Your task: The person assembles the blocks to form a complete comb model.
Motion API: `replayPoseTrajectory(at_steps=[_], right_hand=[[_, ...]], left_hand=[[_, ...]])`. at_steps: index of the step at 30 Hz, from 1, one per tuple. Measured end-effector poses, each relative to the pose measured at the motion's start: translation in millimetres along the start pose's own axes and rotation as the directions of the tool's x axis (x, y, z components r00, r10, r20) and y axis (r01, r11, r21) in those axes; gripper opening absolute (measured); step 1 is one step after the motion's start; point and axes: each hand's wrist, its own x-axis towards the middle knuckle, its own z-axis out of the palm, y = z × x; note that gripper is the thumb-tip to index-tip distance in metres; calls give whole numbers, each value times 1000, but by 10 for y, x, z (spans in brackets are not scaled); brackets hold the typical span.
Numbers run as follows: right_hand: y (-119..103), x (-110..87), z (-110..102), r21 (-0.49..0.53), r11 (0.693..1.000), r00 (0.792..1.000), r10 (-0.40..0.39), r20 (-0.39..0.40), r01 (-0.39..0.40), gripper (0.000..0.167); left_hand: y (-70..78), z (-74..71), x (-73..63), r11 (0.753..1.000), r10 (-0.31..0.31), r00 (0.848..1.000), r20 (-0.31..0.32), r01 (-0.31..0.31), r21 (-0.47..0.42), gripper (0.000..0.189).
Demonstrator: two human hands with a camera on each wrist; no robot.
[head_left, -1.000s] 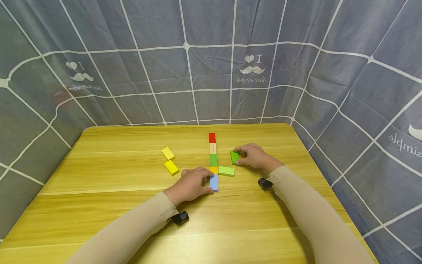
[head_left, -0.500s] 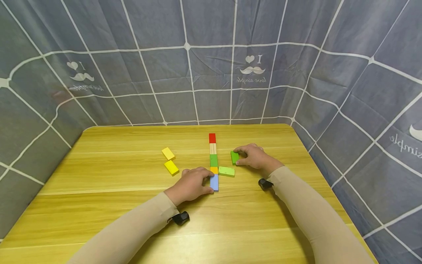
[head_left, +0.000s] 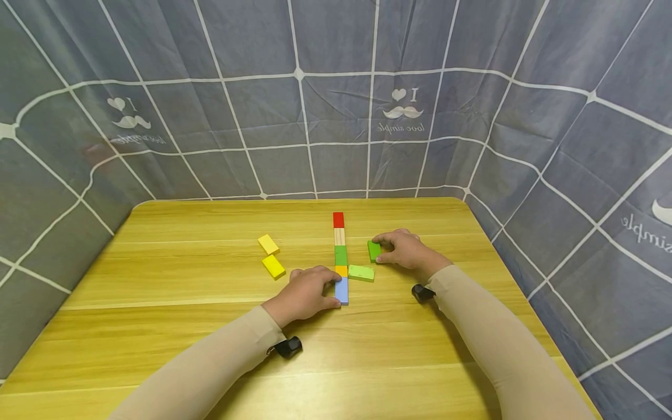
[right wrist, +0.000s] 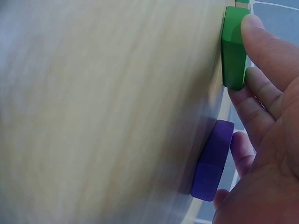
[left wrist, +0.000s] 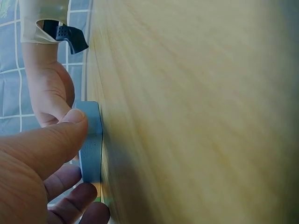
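In the head view, my left hand (head_left: 303, 294) pinches the blue block (head_left: 342, 291), thumb at its near end and a finger at its far end. That block lies flat at the near end of a straight row: orange block (head_left: 341, 270), green block (head_left: 340, 255), plain wood block (head_left: 339, 236) and red block (head_left: 338, 220). A light green block (head_left: 361, 273) lies crosswise at the row's right side. To the right, my right hand (head_left: 406, 249) pinches a separate green block (head_left: 374, 252) on the table. A purple block (right wrist: 212, 161) shows near its lower fingers in the right wrist view, hidden in the head view.
Two yellow blocks lie left of the row, one pale (head_left: 269, 244) and one brighter (head_left: 273, 267), corners close together. The wooden table (head_left: 157, 280) meets a grey checked curtain (head_left: 252, 116) at the back and sides.
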Motion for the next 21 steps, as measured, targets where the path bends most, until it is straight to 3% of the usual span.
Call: replayPoseTrajectory(at_steps=[9, 21], right_hand=[[-14, -11, -2, 11, 1000, 1000, 6, 1, -6, 58], [-13, -3, 3, 22, 1000, 1000, 5, -2, -5, 58]], left_hand=[[-24, -42, -34, 1000, 11, 1000, 11, -10, -23, 57], [-205, -185, -104, 999, 3, 1000, -25, -4, -42, 57]])
